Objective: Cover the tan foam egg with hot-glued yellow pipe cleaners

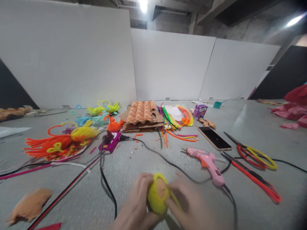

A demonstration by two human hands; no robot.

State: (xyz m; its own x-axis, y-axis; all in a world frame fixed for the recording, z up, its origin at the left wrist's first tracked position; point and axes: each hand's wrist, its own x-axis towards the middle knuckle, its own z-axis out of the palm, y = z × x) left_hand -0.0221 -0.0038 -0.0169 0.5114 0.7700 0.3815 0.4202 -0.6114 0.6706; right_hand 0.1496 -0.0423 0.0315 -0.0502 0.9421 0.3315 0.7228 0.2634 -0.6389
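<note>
Yellow pipe cleaner wraps a brown egg-carton cup at six o'clock, pressed tight between the left hand and right hand. If they loosen, the wrap could slip. The pink glue gun at two o'clock could burn a bumping hand.

Grey concrete floor, carrying: one egg tray on cardboard; heaped pipe cleaners in orange, yellow and green; one pink glue gun; one phone, dark screen up. Also one pair of red-and-yellow-handled scissors, one red-handled tool, one purple box, black cable and a tan scrap.
</note>
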